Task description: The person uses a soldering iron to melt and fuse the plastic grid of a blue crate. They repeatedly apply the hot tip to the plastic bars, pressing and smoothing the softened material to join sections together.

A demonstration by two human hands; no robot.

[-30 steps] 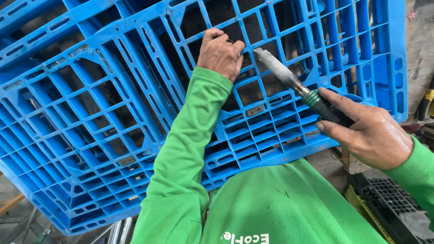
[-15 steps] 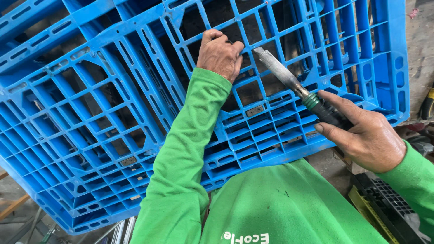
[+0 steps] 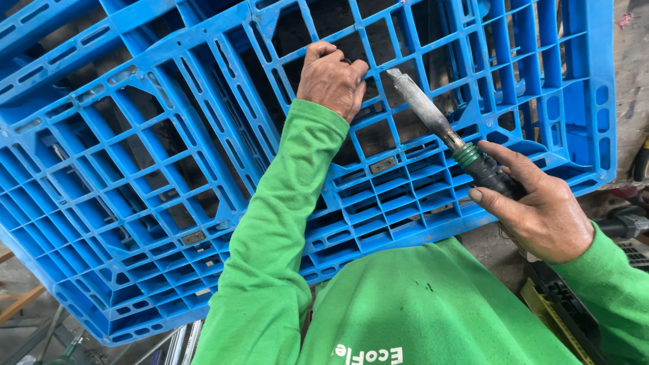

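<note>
Pallet: the pallet [image 3: 169,176] is blue plastic, a grid of ribs and open cells, and fills most of the view. It leans tilted in front of the person, underside ribs facing the camera, with its lower edge near the person's chest.
Left hand: the left hand [image 3: 331,78] is high on the pallet, near the middle of the view. Its fingers [image 3: 323,49] curl over a rib and hook into a cell, so it is closed on the pallet.
Left sleeve: the green sleeve [image 3: 277,223] runs from the bottom of the view straight up to that hand, lying across the ribs.
Tool: the tool [image 3: 439,128] is a long grey metal nozzle with a green ring and a black handle. Its tip touches or sits just beside a rib, right of the left hand; I cannot tell which.
Right hand: the right hand [image 3: 541,209] is wrapped around the black handle at the right of the view, fingers closed and thumb lying along the grip. The nozzle slants up and to the left from it.
Shirt: the green shirt [image 3: 433,304] fills the bottom centre, below the pallet's lower edge.
Metal tags: small grey plates [image 3: 382,164] sit in a few cells, one just below the left hand.
Black crate: a black crate [image 3: 568,304] shows at the lower right, beneath the right forearm.
Floor: grey concrete [image 3: 632,88] shows to the right of the pallet.
</note>
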